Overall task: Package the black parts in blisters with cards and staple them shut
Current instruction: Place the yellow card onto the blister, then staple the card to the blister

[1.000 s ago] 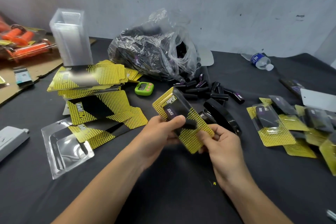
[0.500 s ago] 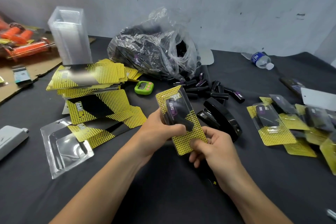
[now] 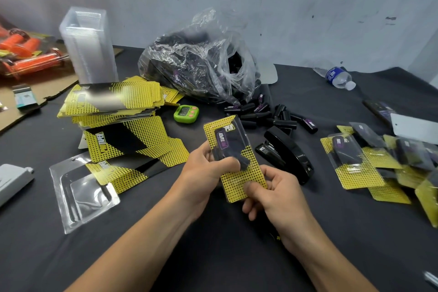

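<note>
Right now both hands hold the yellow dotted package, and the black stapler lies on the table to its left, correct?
Not quite. In the head view the left hand and right hand do hold the yellow dotted package, but the black stapler lies on the table to its right, not left.

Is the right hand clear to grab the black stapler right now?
Probably yes: the stapler lies just beyond the right hand, nothing between, though its fingers pinch the blister pack, which the left hand also grips.

Your stapler (image 3: 288,157) lies on the counter (image 3: 225,256) just right of the blister pack (image 3: 237,180) you hold; the card stack (image 3: 111,99) is left, the bag (image 3: 196,64) behind.
</note>
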`<state>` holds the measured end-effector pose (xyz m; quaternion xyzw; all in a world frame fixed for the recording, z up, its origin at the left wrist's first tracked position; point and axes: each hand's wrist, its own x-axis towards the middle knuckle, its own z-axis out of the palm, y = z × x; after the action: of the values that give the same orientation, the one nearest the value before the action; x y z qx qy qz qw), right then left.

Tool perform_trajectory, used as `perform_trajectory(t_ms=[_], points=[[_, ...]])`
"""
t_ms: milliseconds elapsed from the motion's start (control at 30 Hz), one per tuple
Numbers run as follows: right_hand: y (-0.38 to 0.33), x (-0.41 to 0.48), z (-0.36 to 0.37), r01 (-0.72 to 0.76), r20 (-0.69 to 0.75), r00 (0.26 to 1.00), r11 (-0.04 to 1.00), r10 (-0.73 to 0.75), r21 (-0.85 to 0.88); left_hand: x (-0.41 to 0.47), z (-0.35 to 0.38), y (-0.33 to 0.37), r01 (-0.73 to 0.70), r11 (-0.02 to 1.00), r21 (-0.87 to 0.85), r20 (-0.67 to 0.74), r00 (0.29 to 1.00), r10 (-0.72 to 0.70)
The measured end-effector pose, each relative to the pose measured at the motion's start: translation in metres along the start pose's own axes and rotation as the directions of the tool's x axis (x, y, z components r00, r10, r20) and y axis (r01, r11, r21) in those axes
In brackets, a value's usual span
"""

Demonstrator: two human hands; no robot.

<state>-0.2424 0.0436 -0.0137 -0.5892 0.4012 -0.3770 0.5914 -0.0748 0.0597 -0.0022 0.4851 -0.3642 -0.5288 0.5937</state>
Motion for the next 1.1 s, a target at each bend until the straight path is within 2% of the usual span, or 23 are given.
perform_trajectory(t_ms=[133, 233, 533, 700, 867, 1000, 1100], points=[[-0.001, 0.004, -0.003, -0.020, -0.068, 0.997, 0.995, 0.027, 0.101, 0.000, -0.001, 0.003, 0.092, 0.996, -0.006, 0.105, 0.990, -0.091], [0.001, 0.006, -0.005, -0.013, -0.115, 0.993, 0.997, 0.021, 0.072, 0.001, 0.000, 0.003, 0.124, 0.992, -0.008, 0.095, 0.988, -0.122], [0.003, 0.002, -0.006, -0.003, -0.149, 0.989, 0.997, 0.015, 0.083, 0.000, -0.001, 0.001, 0.088, 0.996, 0.020, 0.138, 0.986, -0.090], [0.000, 0.004, -0.005, -0.025, -0.108, 0.994, 0.998, 0.031, 0.062, 0.002, -0.005, 0.004, 0.022, 0.998, 0.052, 0.117, 0.993, -0.028], [0.002, 0.009, -0.010, -0.090, -0.139, 0.987, 0.993, 0.079, -0.075, 0.004, -0.013, 0.009, -0.008, 0.990, 0.138, 0.062, 0.998, 0.000], [0.001, 0.009, -0.005, -0.081, -0.167, 0.982, 0.995, 0.089, 0.053, 0.004, -0.013, 0.009, 0.064, 0.994, 0.084, 0.049, 0.996, -0.068], [-0.001, 0.008, -0.005, -0.097, -0.101, 0.989, 0.991, 0.106, 0.095, 0.006, -0.014, 0.009, 0.099, 0.992, 0.075, 0.063, 0.993, -0.104]])
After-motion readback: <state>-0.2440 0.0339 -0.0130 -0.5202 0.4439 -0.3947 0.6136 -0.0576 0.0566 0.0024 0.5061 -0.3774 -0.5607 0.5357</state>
